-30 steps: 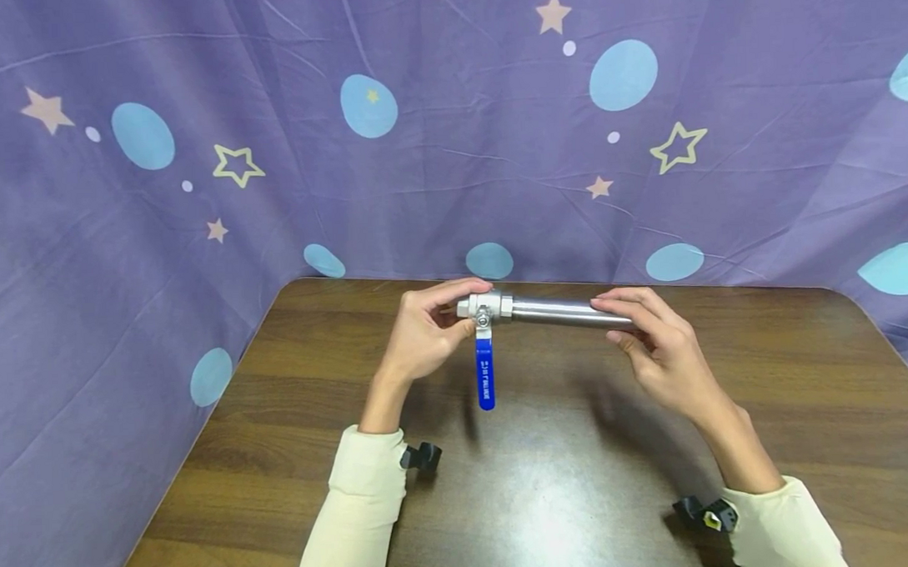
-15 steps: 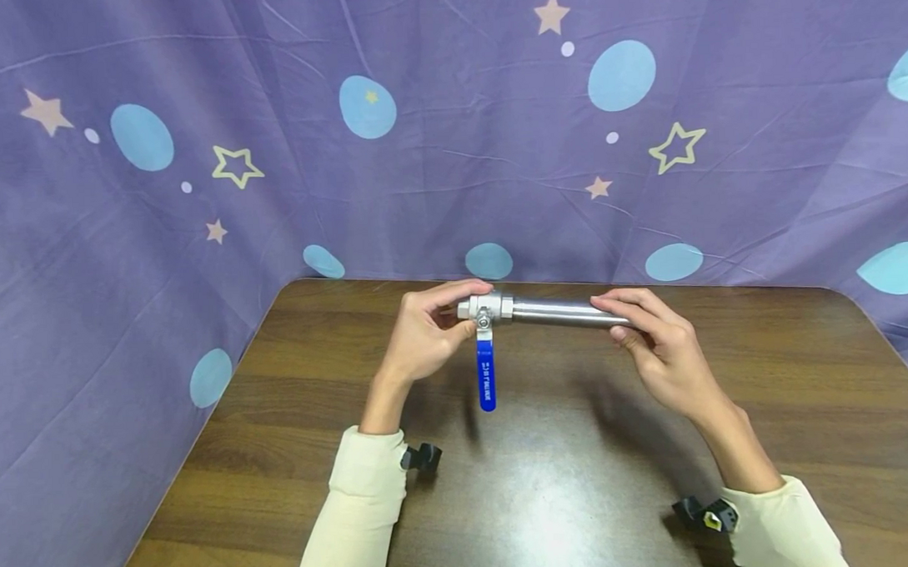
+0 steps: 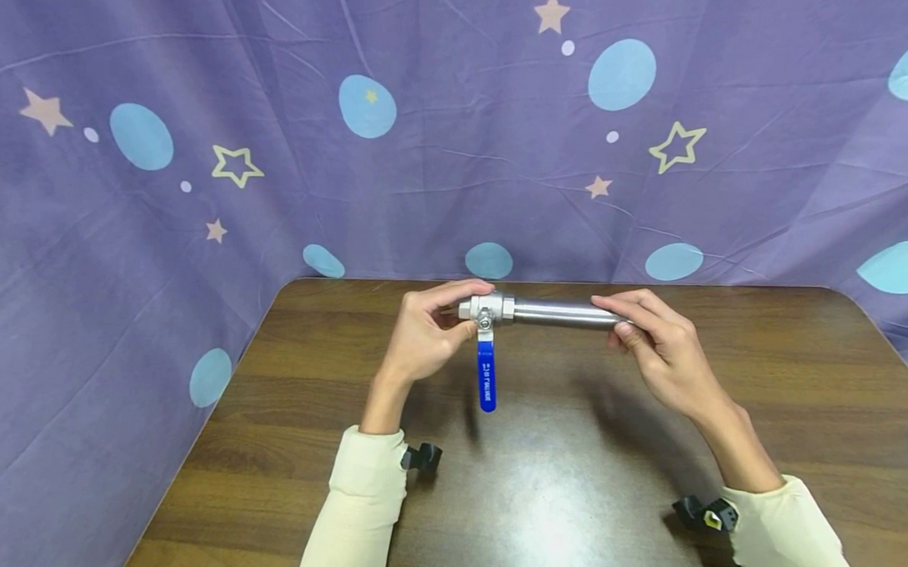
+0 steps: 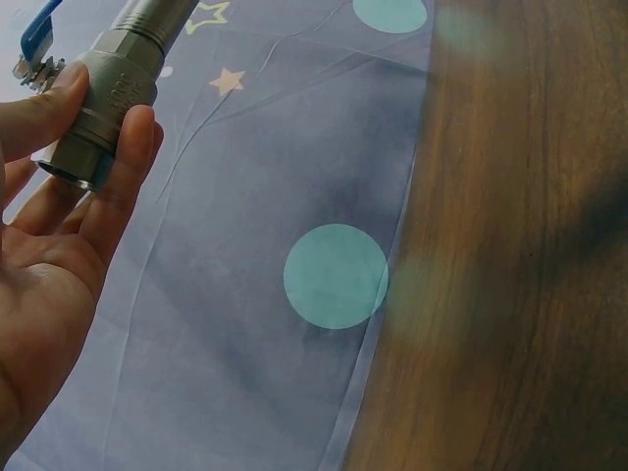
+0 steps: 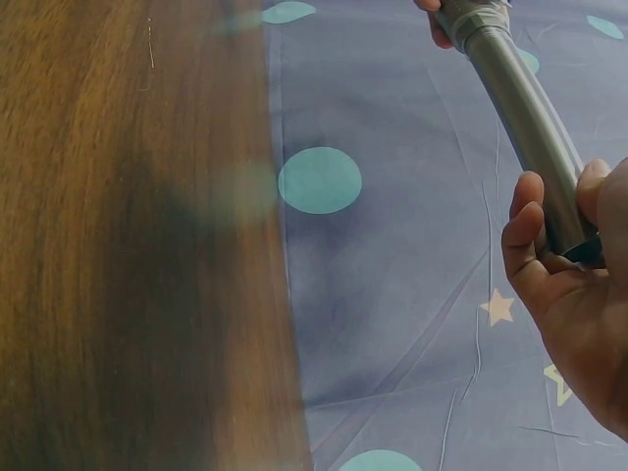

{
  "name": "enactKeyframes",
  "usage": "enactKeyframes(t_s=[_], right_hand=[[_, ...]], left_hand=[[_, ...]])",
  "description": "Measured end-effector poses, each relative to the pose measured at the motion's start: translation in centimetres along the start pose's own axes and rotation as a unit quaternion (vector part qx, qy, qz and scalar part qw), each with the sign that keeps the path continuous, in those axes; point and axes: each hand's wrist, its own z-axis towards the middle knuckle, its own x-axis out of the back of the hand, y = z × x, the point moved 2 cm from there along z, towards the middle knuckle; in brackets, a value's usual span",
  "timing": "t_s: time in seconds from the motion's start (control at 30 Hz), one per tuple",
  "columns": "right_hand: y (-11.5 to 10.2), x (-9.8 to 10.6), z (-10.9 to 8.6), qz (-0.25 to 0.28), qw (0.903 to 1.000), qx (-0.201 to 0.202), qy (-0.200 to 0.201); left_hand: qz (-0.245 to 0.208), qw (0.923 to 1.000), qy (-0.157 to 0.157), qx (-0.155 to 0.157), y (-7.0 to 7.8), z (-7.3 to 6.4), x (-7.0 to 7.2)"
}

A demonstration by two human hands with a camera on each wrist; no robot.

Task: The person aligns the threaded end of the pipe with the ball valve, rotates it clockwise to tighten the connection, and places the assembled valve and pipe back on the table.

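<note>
A silver ball valve (image 3: 487, 306) with a blue lever handle (image 3: 486, 376) is held above the table, its lever pointing toward the person. My left hand (image 3: 423, 330) grips the valve body between thumb and fingers. Joined to the valve's right end is a shiny metal pipe (image 3: 560, 311). My right hand (image 3: 662, 347) pinches the pipe's far end with thumb and fingers. In the left wrist view the valve body (image 4: 110, 93) shows its hex end, with threads on the pipe where it meets the valve. The right wrist view shows the pipe (image 5: 530, 118) running up to the valve.
A brown wooden table (image 3: 536, 481) lies below both hands. Behind it and at the left hangs a purple curtain (image 3: 449, 150) with stars and blue ovals. Dark camera mounts (image 3: 422, 457) sit at both wrists.
My right thumb has shifted up along the pipe's near side, and the fingers have moved slightly round it. The left hand and valve stay almost where they were.
</note>
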Motion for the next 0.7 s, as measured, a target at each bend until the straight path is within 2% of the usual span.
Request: enactKeyframes(t_s=[0.37, 0.57, 0.7], right_hand=[[-0.10, 0.15, 0.02, -0.005, 0.9992, -0.027, -0.028], [-0.21, 0.06, -0.15, 0.034, 0.9958, -0.063, -0.056], [-0.33, -0.16, -0.10, 0.012, 0.9976, -0.044, -0.052]], left_hand=[[0.007, 1.0000, 0.000, -0.006, -0.06, 0.02, -0.01], [0.010, 0.9999, 0.008, -0.009, -0.15, 0.10, 0.13], [0.010, 0.9998, 0.011, -0.013, -0.11, 0.12, 0.24]])
